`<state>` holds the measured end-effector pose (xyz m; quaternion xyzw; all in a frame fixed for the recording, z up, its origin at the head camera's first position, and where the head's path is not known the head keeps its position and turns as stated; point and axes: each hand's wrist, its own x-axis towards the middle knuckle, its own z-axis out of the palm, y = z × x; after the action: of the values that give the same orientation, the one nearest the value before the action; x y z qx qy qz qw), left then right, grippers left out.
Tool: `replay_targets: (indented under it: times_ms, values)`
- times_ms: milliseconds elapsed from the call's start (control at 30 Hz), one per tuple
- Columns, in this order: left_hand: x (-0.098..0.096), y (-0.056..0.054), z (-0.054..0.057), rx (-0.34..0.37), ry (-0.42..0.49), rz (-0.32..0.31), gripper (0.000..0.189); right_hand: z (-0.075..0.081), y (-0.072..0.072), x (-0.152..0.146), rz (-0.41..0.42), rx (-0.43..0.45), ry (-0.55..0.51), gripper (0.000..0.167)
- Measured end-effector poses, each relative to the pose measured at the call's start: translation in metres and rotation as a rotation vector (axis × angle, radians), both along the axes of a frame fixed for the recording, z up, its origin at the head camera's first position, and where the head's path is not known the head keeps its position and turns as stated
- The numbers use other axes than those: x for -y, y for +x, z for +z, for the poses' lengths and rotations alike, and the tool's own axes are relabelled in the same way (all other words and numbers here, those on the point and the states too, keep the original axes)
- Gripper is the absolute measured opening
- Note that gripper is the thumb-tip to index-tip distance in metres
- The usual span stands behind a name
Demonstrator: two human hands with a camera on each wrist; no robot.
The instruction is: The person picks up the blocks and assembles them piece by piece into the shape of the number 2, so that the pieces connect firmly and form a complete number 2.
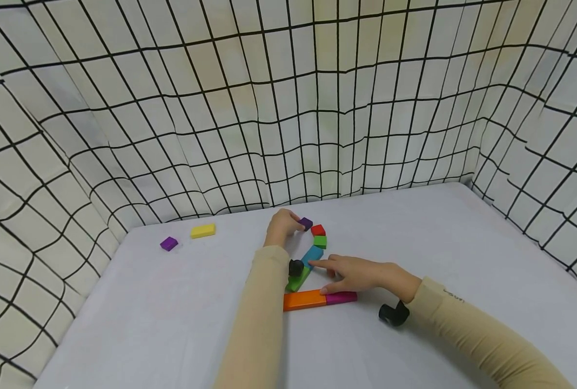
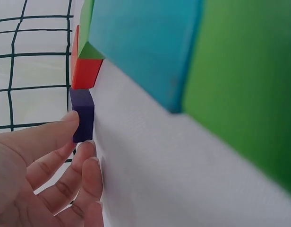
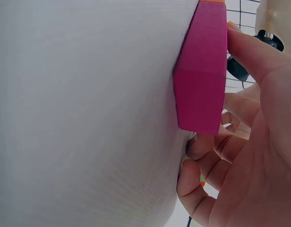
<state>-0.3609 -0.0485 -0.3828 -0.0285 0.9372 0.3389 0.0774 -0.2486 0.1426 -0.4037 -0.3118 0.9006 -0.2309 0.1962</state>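
At the far end of a curved row of blocks, my left hand (image 1: 281, 226) pinches a small dark purple block (image 2: 83, 116) between thumb and fingers, standing on the white surface. Beside it come a red block (image 1: 319, 230), a small green block (image 1: 320, 241), a blue block (image 1: 313, 254) and a longer green block (image 1: 297, 281). Nearer me lie an orange bar (image 1: 304, 300) and a magenta block (image 3: 201, 94), end to end. My right hand (image 1: 354, 273) reaches over them, its index fingertip at the blue block and its thumb at the orange bar near the magenta joint.
Off to the left lie another purple block (image 1: 169, 243) and a yellow block (image 1: 203, 231). A white wall with a black grid (image 1: 298, 124) rises behind and at both sides. Black wrist cameras, one under the right wrist (image 1: 394, 314), hang close to the surface.
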Motion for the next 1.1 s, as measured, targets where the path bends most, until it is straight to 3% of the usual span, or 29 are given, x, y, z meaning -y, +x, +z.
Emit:
replay_targets:
  times_ms: [267, 567, 767, 1100]
  values:
    - [-0.0057, 0.0039, 0.006, -0.014, -0.051, -0.029, 0.019, 0.0009, 0.0003, -0.0013, -0.009, -0.001, 0.001, 0.073]
    - [-0.0072, 0.0047, 0.0059, -0.013, -0.051, -0.076, 0.038, 0.0022, 0.0008, -0.001, -0.006, 0.003, 0.003, 0.073]
    - [-0.0076, 0.0025, 0.0058, -0.015, -0.088, -0.127, 0.038, 0.0009, 0.0004, -0.0005, -0.006, 0.0, 0.004, 0.073]
    - [-0.0069, 0.0047, 0.0081, -0.024, -0.106, -0.101, 0.034, -0.0003, -0.0003, 0.0004, 0.002, -0.007, -0.001, 0.073]
